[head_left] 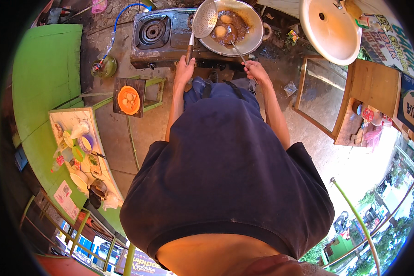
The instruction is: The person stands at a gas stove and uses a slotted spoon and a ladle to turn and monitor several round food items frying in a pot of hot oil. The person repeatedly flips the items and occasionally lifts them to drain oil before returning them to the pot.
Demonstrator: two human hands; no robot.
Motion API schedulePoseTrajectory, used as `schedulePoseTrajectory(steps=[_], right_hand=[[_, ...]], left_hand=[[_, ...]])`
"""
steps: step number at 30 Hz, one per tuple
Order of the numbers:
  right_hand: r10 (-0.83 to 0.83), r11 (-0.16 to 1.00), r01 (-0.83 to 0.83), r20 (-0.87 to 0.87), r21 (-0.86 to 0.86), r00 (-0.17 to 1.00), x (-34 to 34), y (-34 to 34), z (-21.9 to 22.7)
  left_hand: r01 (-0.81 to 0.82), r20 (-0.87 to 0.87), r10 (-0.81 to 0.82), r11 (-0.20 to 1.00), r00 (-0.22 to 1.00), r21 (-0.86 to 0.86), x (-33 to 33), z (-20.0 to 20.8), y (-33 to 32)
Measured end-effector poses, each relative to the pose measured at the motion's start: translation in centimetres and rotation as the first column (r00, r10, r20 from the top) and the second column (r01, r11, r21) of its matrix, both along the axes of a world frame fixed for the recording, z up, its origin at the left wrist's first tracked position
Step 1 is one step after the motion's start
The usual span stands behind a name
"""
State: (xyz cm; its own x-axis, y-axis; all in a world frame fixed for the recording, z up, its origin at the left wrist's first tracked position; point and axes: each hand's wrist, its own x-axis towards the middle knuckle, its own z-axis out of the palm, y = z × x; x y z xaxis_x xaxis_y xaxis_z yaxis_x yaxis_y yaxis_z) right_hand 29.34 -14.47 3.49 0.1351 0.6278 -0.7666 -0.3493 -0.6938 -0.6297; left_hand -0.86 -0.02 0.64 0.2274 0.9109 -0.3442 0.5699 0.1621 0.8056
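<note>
My left hand [184, 69] grips the handle of a perforated metal skimmer [204, 19], whose round head hovers over the left rim of a metal wok [255, 32]. My right hand [255, 70] holds a thin metal utensil [238, 50] that reaches into the wok. Brown oil fills the wok, and two or three pale round pieces of food [221, 31] float in it. The wok sits on the right burner of a two-burner gas stove [158, 37]; the left burner [152, 31] is bare.
An orange bowl [129, 100] with pale pieces rests on a small wooden stool at the left. A cluttered shelf [80, 152] of bowls and packets stands further left. A white basin [329, 32] and a wooden glass-fronted cabinet [326, 96] are at the right. A blue hose [124, 14] leads to the stove.
</note>
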Motion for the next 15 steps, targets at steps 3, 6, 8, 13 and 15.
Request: schedulePoseTrajectory(steps=[3, 6, 8, 13, 15], right_hand=[[-0.017, 0.999, 0.016, 0.017, 0.048, 1.0, -0.7, -0.9, 0.3], [-0.041, 0.998, 0.036, 0.08, 0.059, 0.996, -1.2, -2.0, 0.4], [-0.047, 0.994, 0.029, 0.165, 0.11, 0.985, -1.4, -2.9, 0.3], [0.011, 0.974, -0.124, 0.505, 0.191, 0.863, -1.2, -4.3, -0.2], [0.053, 0.971, -0.177, 0.575, 0.16, 0.816, -1.2, -4.6, 0.8]], left_hand=[[0.015, 0.001, -0.015, 0.999, 1.0, -0.048, 0.0, 0.0, 0.0], [0.034, 0.04, -0.03, 0.994, 0.999, -0.102, 0.0, 0.3, -0.1], [0.073, 0.057, -0.065, 0.986, 0.996, -0.151, 0.1, 0.9, 0.0], [0.085, 0.029, -0.083, 0.992, 0.996, -0.093, 0.5, 0.9, -0.2], [0.068, 0.052, -0.064, 0.994, 0.997, -0.08, 0.3, -0.3, -0.2]])
